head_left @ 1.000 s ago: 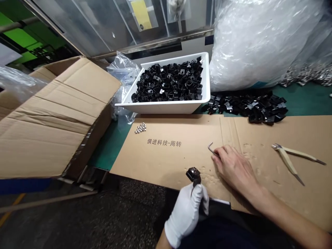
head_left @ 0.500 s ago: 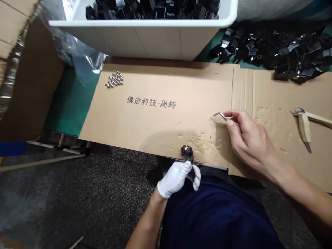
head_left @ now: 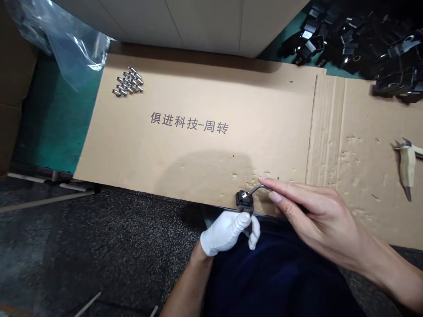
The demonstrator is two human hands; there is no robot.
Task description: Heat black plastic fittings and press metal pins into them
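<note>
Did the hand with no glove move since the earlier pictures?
Yes: judged against the printed writing, the right hand moved left and downward in the picture.

There are two hands: one gloved left hand [head_left: 228,230] and one bare right hand [head_left: 319,213], with one black part [head_left: 240,200] in the first and one bent metal key [head_left: 257,188] in the second. One pair of pliers [head_left: 407,165], one tub [head_left: 185,22] and one clear plastic bag [head_left: 81,50] also show. The small metal pins [head_left: 128,83] number roughly a dozen; the piled black pieces [head_left: 352,48] overlap too much to count. Printed characters [head_left: 189,123] total six, plus one dash.
</note>
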